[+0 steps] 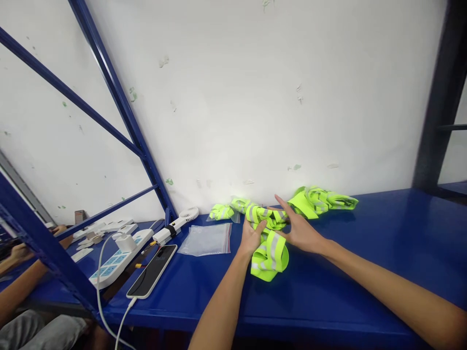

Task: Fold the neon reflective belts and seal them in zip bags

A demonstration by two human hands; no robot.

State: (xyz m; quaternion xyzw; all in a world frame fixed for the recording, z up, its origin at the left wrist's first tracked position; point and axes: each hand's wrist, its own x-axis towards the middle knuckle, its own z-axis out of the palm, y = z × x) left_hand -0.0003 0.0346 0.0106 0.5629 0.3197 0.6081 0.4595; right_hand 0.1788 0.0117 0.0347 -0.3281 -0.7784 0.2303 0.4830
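Observation:
My left hand point(251, 239) is closed around a crumpled neon-yellow reflective vest point(269, 257) with silver-grey stripes. One part of the vest bunches above that hand, and a loose fold hangs down onto the blue tabletop. At the bundle's right end is my right hand point(301, 232), its fingers spread and its thumb close to the fabric; whether it touches is hard to see. Behind and to the right lies more neon-yellow striped fabric point(321, 200). Left of the hands are a small bagged neon bundle point(221, 212) and a flat clear zip bag point(206, 239).
On the left lie a phone point(153, 271) on a white cable, a power strip point(122, 257) and a small white fan point(177, 227). A blue metal frame point(120, 107) rises there. Beyond it another person's arm point(27, 279) shows. A white wall point(233, 107) backs the blue table point(350, 291).

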